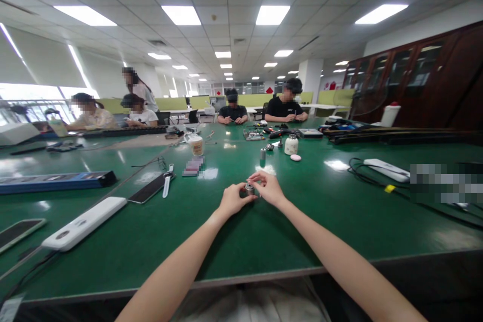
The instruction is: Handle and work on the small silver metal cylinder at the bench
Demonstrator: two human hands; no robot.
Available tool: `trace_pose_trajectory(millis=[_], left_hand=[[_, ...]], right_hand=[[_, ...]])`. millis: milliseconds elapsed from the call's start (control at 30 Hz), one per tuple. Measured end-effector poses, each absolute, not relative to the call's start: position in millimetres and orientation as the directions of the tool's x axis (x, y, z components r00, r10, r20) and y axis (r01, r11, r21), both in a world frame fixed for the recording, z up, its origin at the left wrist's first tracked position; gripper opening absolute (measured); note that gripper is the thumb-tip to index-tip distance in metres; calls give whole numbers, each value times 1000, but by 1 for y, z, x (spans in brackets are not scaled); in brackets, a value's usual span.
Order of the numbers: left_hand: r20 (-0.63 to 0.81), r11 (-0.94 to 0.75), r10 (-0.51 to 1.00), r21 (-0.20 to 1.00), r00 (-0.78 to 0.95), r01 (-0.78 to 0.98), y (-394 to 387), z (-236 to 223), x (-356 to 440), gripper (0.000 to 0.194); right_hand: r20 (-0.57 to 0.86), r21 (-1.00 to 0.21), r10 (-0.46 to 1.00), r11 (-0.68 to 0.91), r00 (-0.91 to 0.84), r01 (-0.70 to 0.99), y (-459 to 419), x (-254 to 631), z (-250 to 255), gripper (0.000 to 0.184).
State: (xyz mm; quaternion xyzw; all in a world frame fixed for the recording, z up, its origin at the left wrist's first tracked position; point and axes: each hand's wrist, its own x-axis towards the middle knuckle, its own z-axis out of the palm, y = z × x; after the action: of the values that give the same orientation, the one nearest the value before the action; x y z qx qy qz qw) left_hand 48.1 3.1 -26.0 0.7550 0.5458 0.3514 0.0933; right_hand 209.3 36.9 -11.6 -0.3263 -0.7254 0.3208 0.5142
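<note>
At our green table, our left fingers hold a metal cylinder; our right fingers bend over its top, whether gripping we cannot tell.

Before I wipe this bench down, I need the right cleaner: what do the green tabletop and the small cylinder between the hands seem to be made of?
The green tabletop has a smooth, glossy finish that mirrors the ceiling lights, perhaps plastic sheet or paint; its core is unclear. The small cylinder looks like metal, possibly steel, from its grey sheen.
</note>
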Motion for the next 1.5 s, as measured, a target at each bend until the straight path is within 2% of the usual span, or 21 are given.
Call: trace_pose_trajectory(millis=[367, 600, 767, 900, 1033, 1133, 1233, 1400, 1500], left_hand=[[423, -366, 895, 513, 142, 777, 3, -26, 50, 47], [436, -379, 886, 490, 156, 785, 7, -31, 48, 48], [429, -382, 887, 478, 170, 791, 6, -30, 48, 43], [427, -380, 889, 494, 162, 782, 3, -29, 48, 42], [528, -417, 842, 507, 110, 755, 1, -24, 51, 51], [633, -462, 772, 502, 54, 731, 0, -18, 53, 36], [670, -456, 743, 488, 16, 744, 1, -14, 53, 23], [654, -395, 756, 504, -39, 768, 1, -13, 56, 17], [674, -413, 738, 492, -35, 766, 3, -8, 54, 20]], right_hand=[[590, -746, 779, 626, -212, 227, 37, 208, -14, 14], [555, -760, 799, 600, -231, 250, 36, 204, -16, 17], [588, -764, 804, 588, -89, 264, 31, 206, -11, 25], [581, -773, 811, 574, -61, 269, 31, 213, -11, 25], [575, -778, 817, 565, -52, 275, 34, 217, -14, 23], [585, -765, 808, 579, -70, 282, 33, 216, -16, 20], [586, -756, 804, 586, -95, 291, 32, 216, -17, 18], [581, -755, 808, 580, -96, 307, 32, 217, -18, 17], [583, -753, 807, 580, -93, 312, 32, 218, -18, 17]])
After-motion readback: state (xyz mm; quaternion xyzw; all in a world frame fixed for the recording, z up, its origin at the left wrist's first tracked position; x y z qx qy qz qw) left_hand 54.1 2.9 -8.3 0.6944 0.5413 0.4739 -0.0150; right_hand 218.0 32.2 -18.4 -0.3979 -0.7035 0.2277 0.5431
